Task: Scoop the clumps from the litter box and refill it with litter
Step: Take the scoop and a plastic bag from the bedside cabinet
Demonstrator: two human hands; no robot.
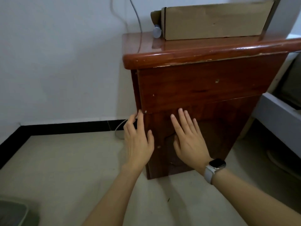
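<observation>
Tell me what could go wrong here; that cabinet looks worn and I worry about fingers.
The left hand has fingertips at the edge of the cabinet door, so they might get pinched if it swings. The cardboard box on the cabinet top could shift if the cabinet is jolted. The right hand lies flat on the door.

Both forearms are bare, with no sleeves in view. The right wrist wears a smartwatch [217,164] with a dark rounded-square face, a pale metallic case and a white band.
</observation>
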